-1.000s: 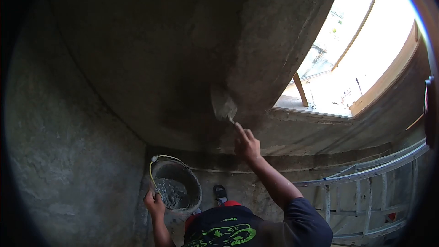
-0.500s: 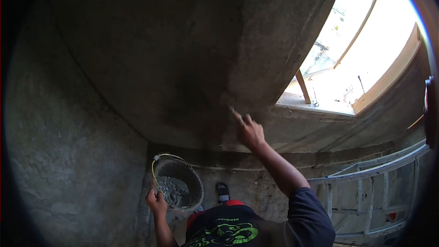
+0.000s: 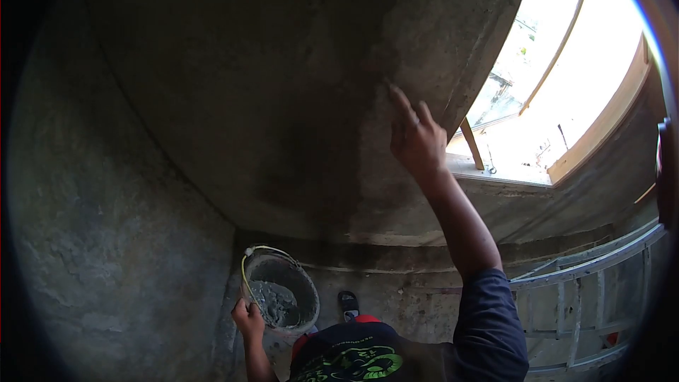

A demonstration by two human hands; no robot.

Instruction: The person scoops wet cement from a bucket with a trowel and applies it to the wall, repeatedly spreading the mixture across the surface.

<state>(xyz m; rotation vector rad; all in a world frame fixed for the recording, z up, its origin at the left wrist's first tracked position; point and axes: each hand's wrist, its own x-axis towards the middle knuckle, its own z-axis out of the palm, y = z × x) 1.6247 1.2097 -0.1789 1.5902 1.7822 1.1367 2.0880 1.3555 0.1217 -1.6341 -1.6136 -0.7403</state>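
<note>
My left hand (image 3: 249, 320) is closed on the near left edge of a bucket (image 3: 309, 290), where its yellow handle (image 3: 245, 269) meets the rim. Wet grey mortar (image 3: 274, 303) lies inside the tilted bucket. My right hand (image 3: 419, 140) is raised in front of the dark plastered wall (image 3: 318, 113), left of the window opening. Its index finger points up the wall and the others are bent. A small thin tip shows by that finger; whatever the hand holds is lost in the shadow.
A bright window opening (image 3: 523, 170) with a wooden frame (image 3: 601, 131) is at the upper right. A metal ladder (image 3: 594, 269) lies along the right side. My sandalled foot (image 3: 348, 304) stands on the rough floor beside the bucket. A second wall (image 3: 106, 240) rises on the left.
My right hand has moved up and to the right along the wall. My left hand stays on the bucket, and the view has shifted slightly.
</note>
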